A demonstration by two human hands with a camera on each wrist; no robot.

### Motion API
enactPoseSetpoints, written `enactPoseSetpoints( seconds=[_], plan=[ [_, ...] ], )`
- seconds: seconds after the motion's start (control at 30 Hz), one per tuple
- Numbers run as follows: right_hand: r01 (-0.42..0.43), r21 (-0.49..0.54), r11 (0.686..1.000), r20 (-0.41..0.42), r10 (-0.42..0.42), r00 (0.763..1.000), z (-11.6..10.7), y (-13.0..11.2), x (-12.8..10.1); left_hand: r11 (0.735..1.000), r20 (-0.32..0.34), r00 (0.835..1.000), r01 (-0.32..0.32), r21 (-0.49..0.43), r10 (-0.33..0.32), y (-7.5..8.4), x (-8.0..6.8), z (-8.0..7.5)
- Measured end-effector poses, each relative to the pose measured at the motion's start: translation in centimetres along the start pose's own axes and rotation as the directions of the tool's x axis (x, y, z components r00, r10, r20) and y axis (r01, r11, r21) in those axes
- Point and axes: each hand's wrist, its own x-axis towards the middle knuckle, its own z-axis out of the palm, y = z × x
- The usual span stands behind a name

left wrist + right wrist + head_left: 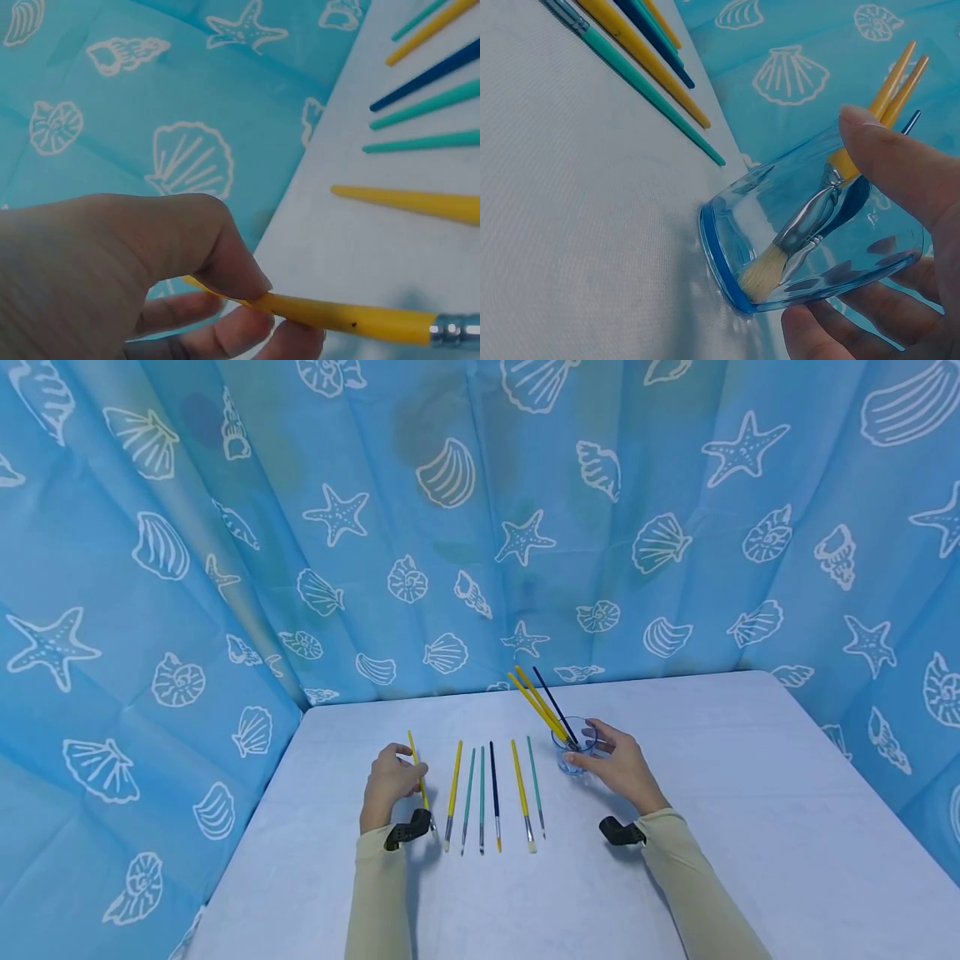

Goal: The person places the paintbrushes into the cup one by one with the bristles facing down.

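My left fingers (238,264) hold one brush (367,321), right fingers (881,146) the glass (718,255): three brushes (535,697) in, six brushes (482,793) out, seemingly midway.

"Supporting surface?"
"White table (750,777), fine woven texture, rounded far-right corner."
"Lying on it?"
"A row, all apart. From the left: yellow brush (453,795), teal brush (468,797), second teal brush (482,797), dark blue brush (495,792), second yellow brush (522,789), third teal brush (536,783)."
"Orientation?"
"Bristles to near side, handle tips to far edge."
"Clear cup (769,214), right of row?"
"Contact with table: cannot tell."
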Motion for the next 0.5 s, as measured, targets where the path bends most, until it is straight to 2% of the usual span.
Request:
enactPoseSetpoints(
  seconds=[0.23,0.37,0.5],
  plan=[
    [-0.002,0.017,1.000,0.004,0.002,1.000,-0.1,-0.2,-0.1,0.986,-0.044,0.994,-0.102,-0.132,0.097,0.5,-0.1,-0.1],
    [-0.003,0.014,1.000,0.005,0.003,1.000,-0.2,-0.4,-0.2,0.960,-0.056,0.988,-0.154,-0.235,0.144,0.9,-0.2,-0.1],
    [-0.010,0.011,1.000,0.003,0.010,1.000,-0.2,-0.4,-0.2,0.932,-0.064,0.987,-0.161,-0.325,0.148,1.5,-0.3,0.0]
  ],
)
